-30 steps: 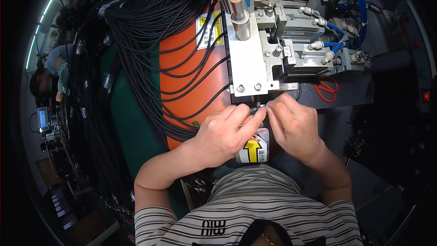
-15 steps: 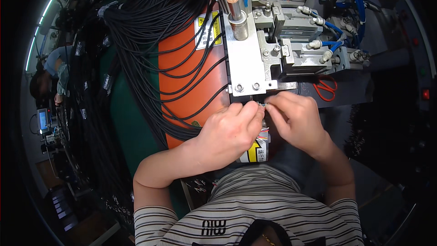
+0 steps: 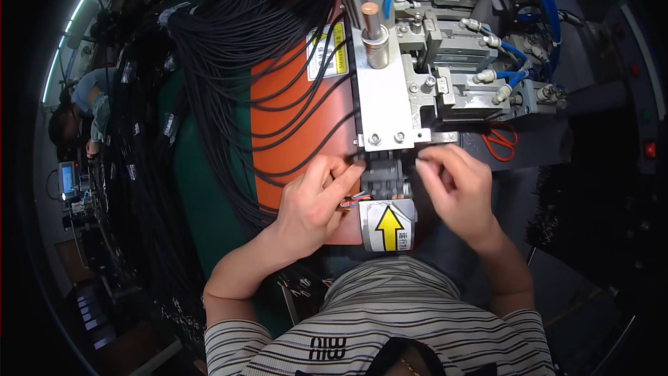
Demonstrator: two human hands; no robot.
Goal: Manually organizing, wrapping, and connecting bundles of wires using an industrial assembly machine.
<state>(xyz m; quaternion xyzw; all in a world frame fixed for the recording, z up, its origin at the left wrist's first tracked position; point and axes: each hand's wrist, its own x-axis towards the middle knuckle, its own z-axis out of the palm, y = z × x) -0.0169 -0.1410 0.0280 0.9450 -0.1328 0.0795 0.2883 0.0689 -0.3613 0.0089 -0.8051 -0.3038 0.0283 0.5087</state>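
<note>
My left hand (image 3: 313,198) is closed at the left side of a black chain-like track (image 3: 384,174). Its thumb and forefinger pinch together near the track's edge. Coloured wires (image 3: 353,201) stick out from under its curled fingers. Across the track, my right hand (image 3: 459,191) has thumb and forefinger bent together close to the track's right side; whatever lies between them is too small to make out. Above the track sits a silver clamping plate (image 3: 383,97) with two bolts. Below it is a rounded white cover (image 3: 372,230) with a yellow arrow.
Several black cables (image 3: 285,143) run across an orange panel (image 3: 268,83) toward the machine. Pneumatic cylinders (image 3: 466,49) with blue hoses (image 3: 553,0) stand at the far right. Red-handled scissors (image 3: 499,143) lie right of the plate. A person (image 3: 90,97) is at the far left.
My hands have parted: the left moved leftward with the coloured wires, the right stays on the right side. The black track and the arrow on the white cover now show between them.
</note>
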